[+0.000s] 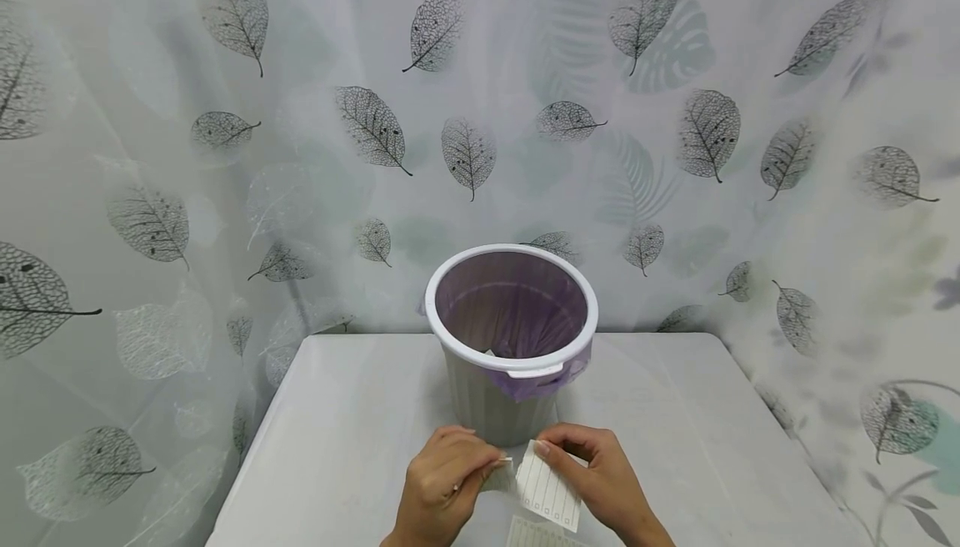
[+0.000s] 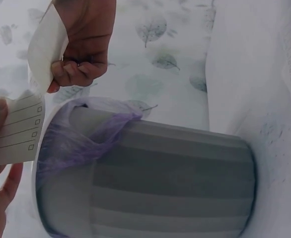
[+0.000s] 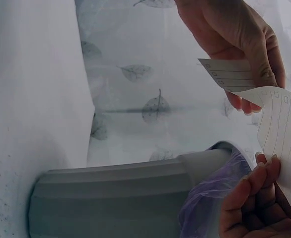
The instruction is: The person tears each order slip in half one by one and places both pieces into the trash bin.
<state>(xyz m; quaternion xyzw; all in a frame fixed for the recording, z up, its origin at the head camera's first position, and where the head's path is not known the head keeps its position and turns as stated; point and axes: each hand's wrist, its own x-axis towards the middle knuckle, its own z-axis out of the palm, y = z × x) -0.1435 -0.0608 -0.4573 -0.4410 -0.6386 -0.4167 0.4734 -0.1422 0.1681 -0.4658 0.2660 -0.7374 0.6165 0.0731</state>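
We are pinching ruled paper (image 1: 550, 493), left hand (image 1: 444, 480) and right hand (image 1: 609, 480).
A purple-lined bin (image 1: 495, 405) is standing just beyond.

Bin (image 1: 480, 405) on tbl (image 1: 352, 422), curtain (image 1: 300, 130) behind, paper (image 1: 549, 493) in front btwn L hand (image 1: 446, 480) & R hand (image 1: 600, 476).

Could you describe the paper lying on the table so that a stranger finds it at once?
In the head view, find the bin, then go down between the left hand and right hand. Below the held paper, a lined sheet meets the picture's bottom edge. Unlike that paper, it lies on the table.
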